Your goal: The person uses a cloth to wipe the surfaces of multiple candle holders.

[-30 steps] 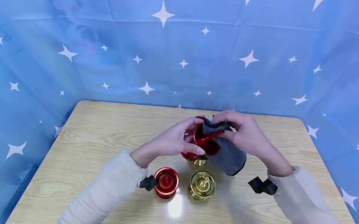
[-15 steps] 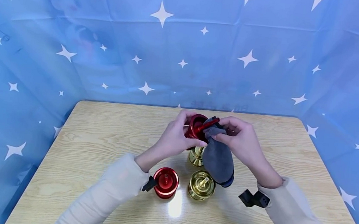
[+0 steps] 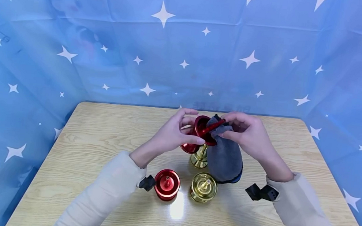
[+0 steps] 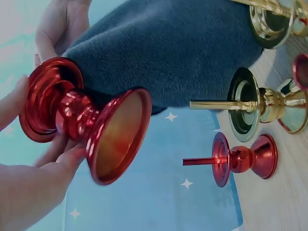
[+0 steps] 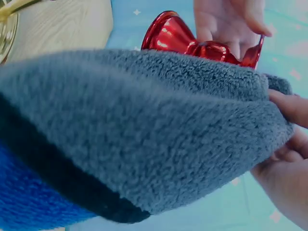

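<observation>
In the head view my left hand (image 3: pixel 173 132) grips a red metal candle holder (image 4: pixel 77 113), raised off the table and tilted so that its stem points right. Thumb and fingers go round the dish and body; the hollow base faces the left wrist camera. My right hand (image 3: pixel 248 133) pinches a grey plush cloth (image 3: pixel 225 160) against the stem, and the rest of the cloth hangs down below. The cloth has a black edging and a blue reverse, seen in the right wrist view. It hides part of the dish from the right wrist camera.
On the wooden table (image 3: pixel 110 127) stand a red candle holder (image 3: pixel 167 184) and, right of it, a gold candle holder (image 3: pixel 204 187). Another gold candle holder (image 3: pixel 198 161) stands behind, partly under the hands. A blue star-patterned curtain (image 3: pixel 187 54) surrounds the table.
The cloth swung left and down around the stem, then back right, staying pinched in the right hand. The left hand shifted the candle holder slightly and changed its tilt. The standing holders stayed put.
</observation>
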`<state>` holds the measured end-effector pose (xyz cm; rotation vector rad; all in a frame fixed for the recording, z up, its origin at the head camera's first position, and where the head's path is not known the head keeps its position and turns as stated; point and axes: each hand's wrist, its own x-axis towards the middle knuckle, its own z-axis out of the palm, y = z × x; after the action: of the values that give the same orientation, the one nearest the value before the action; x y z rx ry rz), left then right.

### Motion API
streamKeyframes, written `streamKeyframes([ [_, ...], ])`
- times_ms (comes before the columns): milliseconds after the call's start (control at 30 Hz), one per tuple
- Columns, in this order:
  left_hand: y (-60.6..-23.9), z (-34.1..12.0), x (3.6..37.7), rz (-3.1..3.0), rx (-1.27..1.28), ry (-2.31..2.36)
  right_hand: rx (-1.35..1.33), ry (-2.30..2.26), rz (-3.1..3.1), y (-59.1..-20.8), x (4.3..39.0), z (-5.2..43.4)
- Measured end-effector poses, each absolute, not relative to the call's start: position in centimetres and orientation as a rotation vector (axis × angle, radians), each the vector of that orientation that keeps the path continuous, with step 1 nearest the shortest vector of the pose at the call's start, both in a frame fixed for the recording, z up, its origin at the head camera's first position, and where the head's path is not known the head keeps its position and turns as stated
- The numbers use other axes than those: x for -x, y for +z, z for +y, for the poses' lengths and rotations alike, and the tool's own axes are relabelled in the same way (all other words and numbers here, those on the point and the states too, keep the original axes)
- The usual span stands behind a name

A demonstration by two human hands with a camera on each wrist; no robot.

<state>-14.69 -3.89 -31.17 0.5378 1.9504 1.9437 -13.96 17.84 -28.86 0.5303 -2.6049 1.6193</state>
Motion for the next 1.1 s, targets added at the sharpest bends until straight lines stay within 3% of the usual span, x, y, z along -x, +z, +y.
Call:
streamKeyframes([
  [300, -32.1, -2.9, 14.5, 2.31, -0.515, 1.852, -0.395, 1.543, -2.661, -30.1, 13.4, 16.5],
  [533, -32.6, -2.5, 14.3, 2.48, -0.672, 1.825, -0.332, 1.498, -2.628, -30.3, 13.0, 15.9],
  [1100, -32.4, -3.4, 15.1, 2.014, -0.616, 1.942, -0.399, 1.601, -2.649, -30.0, 13.9, 17.6],
])
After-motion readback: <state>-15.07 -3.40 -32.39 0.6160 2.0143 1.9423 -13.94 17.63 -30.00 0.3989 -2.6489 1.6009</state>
